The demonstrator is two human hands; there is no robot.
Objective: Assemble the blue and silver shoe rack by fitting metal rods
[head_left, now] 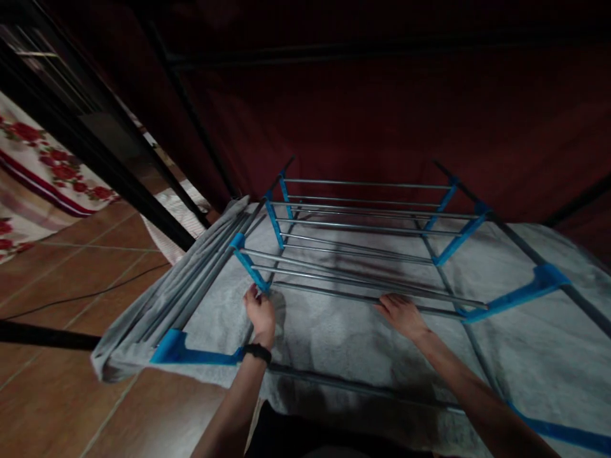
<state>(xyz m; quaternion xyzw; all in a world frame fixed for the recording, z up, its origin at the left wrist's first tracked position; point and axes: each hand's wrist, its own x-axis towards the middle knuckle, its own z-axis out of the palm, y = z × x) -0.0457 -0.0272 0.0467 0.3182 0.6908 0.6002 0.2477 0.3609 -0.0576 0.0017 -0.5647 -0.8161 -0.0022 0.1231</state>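
Observation:
A partly assembled rack of metal tubes and blue plastic brackets lies on a grey blanket. My left hand (260,313), with a dark band on its wrist, has its fingers curled at the lower end of a blue bracket (252,270), where a tube joins it. My right hand (401,313) is closed over a metal tube (329,292) right of its middle; the fingertips are partly hidden. That tube runs across to another blue bracket (515,298) on the right. Nearest me, a separate tube (334,380) extends from a blue bracket (195,357) at the front left.
Several loose grey tubes (205,280) lie along the left side of the blanket (548,343). A dark red curtain (363,121) hangs behind, with black frame bars (109,152) at left. A thin cable (86,297) crosses the tiled floor (57,394).

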